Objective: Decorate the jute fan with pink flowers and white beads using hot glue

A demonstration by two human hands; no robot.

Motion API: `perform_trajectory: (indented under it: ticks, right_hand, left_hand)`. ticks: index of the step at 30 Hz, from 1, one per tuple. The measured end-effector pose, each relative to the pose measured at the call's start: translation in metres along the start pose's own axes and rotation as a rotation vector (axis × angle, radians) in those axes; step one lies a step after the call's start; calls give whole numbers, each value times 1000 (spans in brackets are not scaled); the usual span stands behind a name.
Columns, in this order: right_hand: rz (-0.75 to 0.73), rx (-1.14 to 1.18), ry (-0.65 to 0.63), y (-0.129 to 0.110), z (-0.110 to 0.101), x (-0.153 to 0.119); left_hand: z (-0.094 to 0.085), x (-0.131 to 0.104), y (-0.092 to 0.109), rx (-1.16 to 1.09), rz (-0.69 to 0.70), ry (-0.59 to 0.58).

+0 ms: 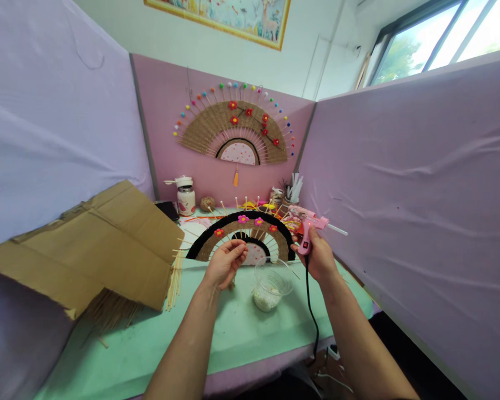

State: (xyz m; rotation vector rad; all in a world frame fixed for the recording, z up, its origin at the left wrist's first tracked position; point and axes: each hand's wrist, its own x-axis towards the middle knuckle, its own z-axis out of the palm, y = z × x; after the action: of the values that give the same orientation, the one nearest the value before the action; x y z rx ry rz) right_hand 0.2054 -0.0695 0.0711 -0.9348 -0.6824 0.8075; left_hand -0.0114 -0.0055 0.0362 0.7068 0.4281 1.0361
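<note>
My right hand is wrapped round a pink hot glue gun, with a clear glue stick poking from its back. A black cord hangs down from the handle. My left hand is closed in a pinch before the fan; whatever lies between the fingertips is too small to make out. The half-round fan has a black rim, a woven brown band, pink and red flowers, and sticks with pale tips. Between my hands stands a clear plastic cup of small white bits.
A large cardboard piece covers the table's left side, with thin wooden sticks beside it. Behind the fan are a white bottle, a twine ball and a pot of glue sticks. A bigger decorated fan hangs on the pink partition.
</note>
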Motion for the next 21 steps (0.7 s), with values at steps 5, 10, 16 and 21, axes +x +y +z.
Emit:
perform_trajectory:
  ticks: [5,10,16,21]
  right_hand:
    - [13,-4,5,1,0,0]
    - [26,-3,15,1,0,-1]
    - [26,-6,15,0,1,-4]
    - [14,1,3,-3,2,-7]
  left_hand:
    - [0,0,0,10,0,3]
    - [-1,1,-1,19,0,0]
    - [-1,0,-1,33,6,-6]
    - [-2,0,-1,42,6,-4]
